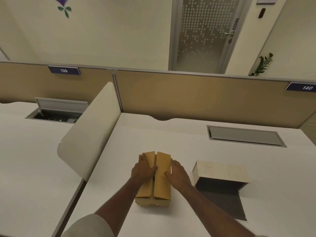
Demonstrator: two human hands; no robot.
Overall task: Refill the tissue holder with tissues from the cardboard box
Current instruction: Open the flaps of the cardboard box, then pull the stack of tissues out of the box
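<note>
The cardboard box (154, 180) sat on the white desk (171, 137) straight in front of me, its two top flaps folded down with a narrow dark gap along the middle; I could not see what was inside. Just to its right, not touching it, stood the tissue holder (220, 171), a pale lid propped up over a dark tray (224, 197) that showed no tissues. My left hand (144, 169) lay flat on the left flap, fingers spread and gripping nothing. My right hand (177, 172) rested against the right flap and the box's edge, fingers open too. Both forearms reached forward, converging on the box
</note>
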